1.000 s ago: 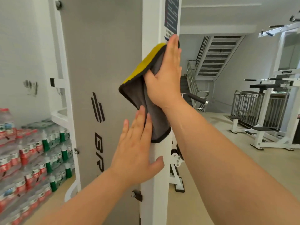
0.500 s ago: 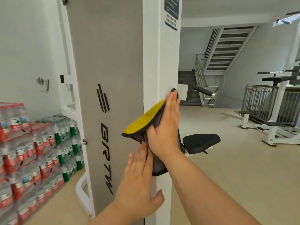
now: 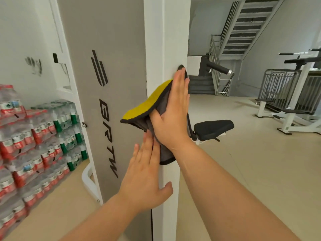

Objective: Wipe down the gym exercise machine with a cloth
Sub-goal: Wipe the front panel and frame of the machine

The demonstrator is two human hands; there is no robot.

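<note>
The gym machine's white upright post (image 3: 171, 37) rises through the middle of the view, with a grey shroud panel (image 3: 111, 40) on its left bearing black lettering. A grey cloth with a yellow side (image 3: 145, 105) is spread against the post. My right hand (image 3: 172, 115) presses it flat onto the post with straight fingers. My left hand (image 3: 146, 176) lies flat on the post just below, fingers straight and touching the cloth's lower part, thumb around the post's edge.
Stacked packs of bottled water (image 3: 26, 141) fill the left by the wall. A black seat (image 3: 213, 129) and a padded handle (image 3: 218, 66) stick out behind the post. Another white machine (image 3: 295, 117), metal railings (image 3: 281, 87) and a staircase (image 3: 246, 28) stand at right.
My right hand slid the cloth down the post from the label near the top, then shifted slightly. My left hand stayed flat on the post below it.
</note>
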